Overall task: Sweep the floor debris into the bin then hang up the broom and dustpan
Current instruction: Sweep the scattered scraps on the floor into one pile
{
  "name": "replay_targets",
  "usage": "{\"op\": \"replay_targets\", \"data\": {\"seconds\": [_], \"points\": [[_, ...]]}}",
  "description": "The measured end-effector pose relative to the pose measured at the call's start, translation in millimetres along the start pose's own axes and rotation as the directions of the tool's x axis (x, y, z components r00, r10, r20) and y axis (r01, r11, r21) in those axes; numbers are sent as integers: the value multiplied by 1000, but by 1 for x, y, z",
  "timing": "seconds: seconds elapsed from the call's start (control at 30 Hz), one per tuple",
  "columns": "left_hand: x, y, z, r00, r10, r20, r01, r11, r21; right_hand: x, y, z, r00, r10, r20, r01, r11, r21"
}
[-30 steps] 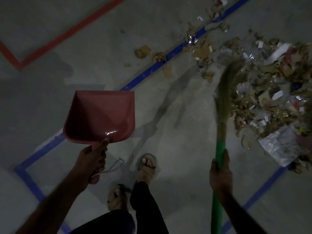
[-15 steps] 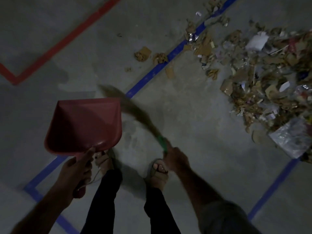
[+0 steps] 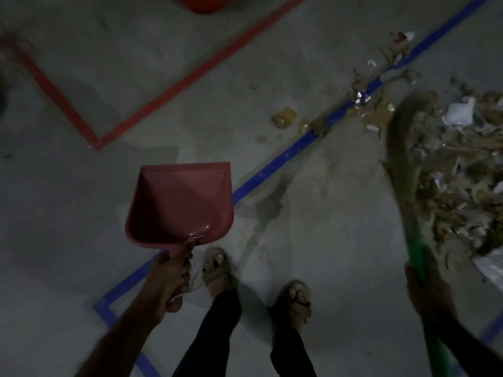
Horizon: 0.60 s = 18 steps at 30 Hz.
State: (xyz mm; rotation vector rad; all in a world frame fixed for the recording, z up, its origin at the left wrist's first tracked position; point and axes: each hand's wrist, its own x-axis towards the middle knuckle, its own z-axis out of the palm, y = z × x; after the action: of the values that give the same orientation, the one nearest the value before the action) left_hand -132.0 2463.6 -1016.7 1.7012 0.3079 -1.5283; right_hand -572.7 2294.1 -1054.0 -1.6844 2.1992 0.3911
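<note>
My left hand (image 3: 171, 276) grips the handle of a red dustpan (image 3: 182, 202), held above the floor with its empty scoop facing up. My right hand (image 3: 424, 289) grips the green handle of a broom (image 3: 408, 170). Its brown bristles are blurred and lie against the left edge of a heap of cardboard scraps, paper and plastic debris (image 3: 457, 172) at the right. Smaller scraps (image 3: 284, 118) lie scattered along a blue floor line.
Blue tape lines (image 3: 275, 164) and red tape lines (image 3: 174, 88) cross the grey concrete floor. A red-orange object (image 3: 204, 2) shows at the top edge. My sandalled feet (image 3: 217, 268) stand between the dustpan and the broom.
The broom has swung from in front of the dustpan back to the right, onto the edge of the debris heap. The dustpan stays held up in my left hand.
</note>
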Motion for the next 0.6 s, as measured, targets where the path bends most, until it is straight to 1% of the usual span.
{"op": "replay_targets", "data": {"seconds": [0.03, 0.07, 0.1, 0.13, 0.17, 0.2, 0.27, 0.33, 0.4, 0.43, 0.5, 0.53, 0.6], "points": [[2, 9, -7, 999, 20, -29, -20, 1000, -1, -8, -8, 9, 993, -91, 70, 86, 994, 74], [4, 16, -12, 997, 53, -51, -52, 998, 25, -13, -13, 12, 986, -127, 107, 109, 981, 159], [6, 25, -16, 996, 70, -57, -69, 998, 9, -21, -29, 18, 964, -220, 151, 193, 965, 175], [8, 35, -20, 995, 87, -54, -86, 996, 16, -29, -47, 32, 928, -315, 197, 280, 942, 185], [7, 43, -23, 992, 93, -85, -90, 995, 44, -37, -69, 45, 868, -408, 283, 372, 912, 175], [9, 50, -28, 991, 96, -96, -89, 994, 69, -44, -95, 63, 812, -456, 366, 440, 889, 131], [18, 60, -37, 987, 113, -113, -107, 993, 55, -57, -155, 90, 717, -522, 462, 561, 825, 61], [29, 68, -39, 986, 103, -130, -95, 993, 72, -69, -212, 100, 627, -558, 543, 640, 767, 49], [40, 71, -37, 989, 78, -125, -67, 994, 91, -65, -254, 111, 587, -595, 549, 694, 719, 36], [43, 73, -33, 987, 67, -147, -52, 993, 103, -58, -270, 115, 607, -579, 544, 663, 747, 55], [53, 76, -27, 988, 49, -149, -31, 992, 120, -43, -290, 118, 672, -454, 586, 469, 872, 138], [59, 78, -24, 989, 43, -144, -24, 990, 136, -30, -291, 121, 706, -378, 599, 366, 919, 148], [68, 81, -12, 991, 5, -135, 15, 990, 141, 4, -285, 103, 785, -288, 549, 205, 956, 209]]}}
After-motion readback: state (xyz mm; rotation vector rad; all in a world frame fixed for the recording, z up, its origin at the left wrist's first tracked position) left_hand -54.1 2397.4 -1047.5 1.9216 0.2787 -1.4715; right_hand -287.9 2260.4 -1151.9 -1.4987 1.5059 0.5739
